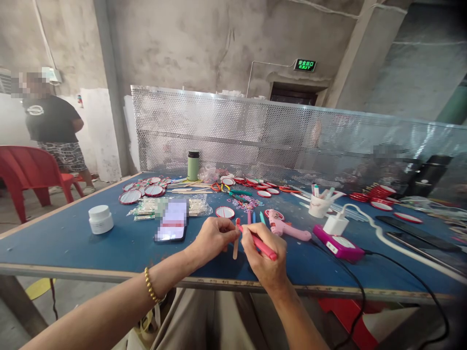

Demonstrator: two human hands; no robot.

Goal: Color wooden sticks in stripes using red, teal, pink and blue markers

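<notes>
My left hand pinches a thin wooden craft stick upright just above the table's front part. My right hand grips a red marker pen, its tip against the upper end of the stick. That end of the stick looks red. Just beyond my hands lies a round red-rimmed disc. More pens, among them a blue one and a teal one, lie behind my right hand. A pink glue gun rests to their right.
Left of my hands lie a phone, bagged sticks and a white jar. On the right are a cup of pens, a purple power strip and cables. A perforated metal screen borders the back. A person stands far left.
</notes>
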